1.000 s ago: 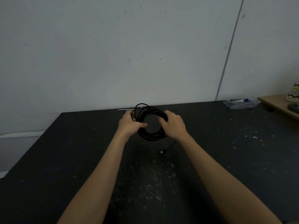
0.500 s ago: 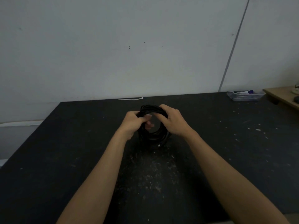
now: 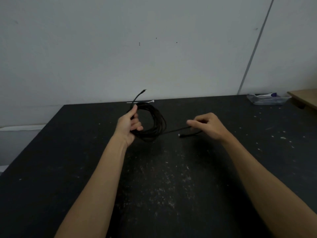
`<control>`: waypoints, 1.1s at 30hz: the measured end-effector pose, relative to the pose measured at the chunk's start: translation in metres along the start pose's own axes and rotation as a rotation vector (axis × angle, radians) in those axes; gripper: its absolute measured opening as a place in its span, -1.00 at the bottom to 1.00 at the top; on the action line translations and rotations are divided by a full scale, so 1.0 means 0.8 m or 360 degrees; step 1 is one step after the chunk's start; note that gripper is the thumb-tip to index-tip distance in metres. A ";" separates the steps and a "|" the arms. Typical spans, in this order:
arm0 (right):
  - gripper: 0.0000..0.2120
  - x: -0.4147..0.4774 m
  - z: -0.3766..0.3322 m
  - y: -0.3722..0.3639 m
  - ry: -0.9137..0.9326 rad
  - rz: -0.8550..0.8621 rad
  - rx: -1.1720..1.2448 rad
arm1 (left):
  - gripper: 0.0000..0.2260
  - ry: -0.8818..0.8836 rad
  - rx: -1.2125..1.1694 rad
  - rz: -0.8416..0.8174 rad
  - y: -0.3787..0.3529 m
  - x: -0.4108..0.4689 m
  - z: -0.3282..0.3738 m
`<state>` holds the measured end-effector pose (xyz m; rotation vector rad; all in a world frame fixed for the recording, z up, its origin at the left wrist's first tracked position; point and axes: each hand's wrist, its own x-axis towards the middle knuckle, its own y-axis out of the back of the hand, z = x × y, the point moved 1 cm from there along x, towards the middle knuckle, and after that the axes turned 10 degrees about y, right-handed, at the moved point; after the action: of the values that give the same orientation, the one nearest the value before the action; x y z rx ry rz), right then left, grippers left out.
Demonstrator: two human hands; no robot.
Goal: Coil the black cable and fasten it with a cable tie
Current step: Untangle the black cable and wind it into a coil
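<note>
Near the middle of the far edge of the surface (image 3: 68, 152) I see the cable (image 3: 157, 121), mostly coiled. It is a bundle of loops held upright off the surface by the left hand (image 3: 127, 125), fingers (image 3: 137, 125) curled through the ring and thumb up along its outside. One end pokes up past the thumb.

The right hand (image 3: 208, 125) is out to the right, fingertips pinching the last loose tail. That tail runs from the bottom of the coil to the hand, and the plug (image 3: 179, 135) hangs just below, towards the coil.

The tie (image 3: 149, 101) lies flat at the far edge just behind the coil, with no hand on it. There is a tray (image 3: 267, 100) at the far right corner.

My read is that coiling is nearly done. What's left is to lay the tail into the bundle, pick up the tie, loop it round the strands and cinch it.
</note>
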<state>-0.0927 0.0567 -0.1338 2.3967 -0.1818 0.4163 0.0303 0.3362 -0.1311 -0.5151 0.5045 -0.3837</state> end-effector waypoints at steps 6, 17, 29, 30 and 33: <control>-0.71 0.016 0.009 0.012 0.0091 0.0144 -0.0853 | -0.65 -0.0002 0.0213 -0.0036 -0.004 -0.001 0.016; -0.72 0.068 -0.075 -0.038 -0.0375 0.0680 0.1092 | -0.73 0.0207 0.1190 -0.0577 -0.042 -0.029 0.009; -0.75 0.040 -0.110 -0.014 -0.0232 -0.0082 0.1263 | -0.86 0.0018 0.2114 -0.0620 -0.066 -0.063 0.060; -0.75 0.039 -0.116 -0.020 -0.0153 -0.0060 0.1114 | -0.84 -0.0044 0.2162 -0.0592 -0.070 -0.064 0.059; -0.69 0.033 -0.126 -0.033 0.0128 -0.0020 0.0553 | -0.76 -0.0206 0.2134 -0.0499 -0.075 -0.062 0.053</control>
<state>-0.0867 0.1426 -0.0690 2.7128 -0.0611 0.5769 0.0001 0.3267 -0.0488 0.6909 -0.0364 -0.8702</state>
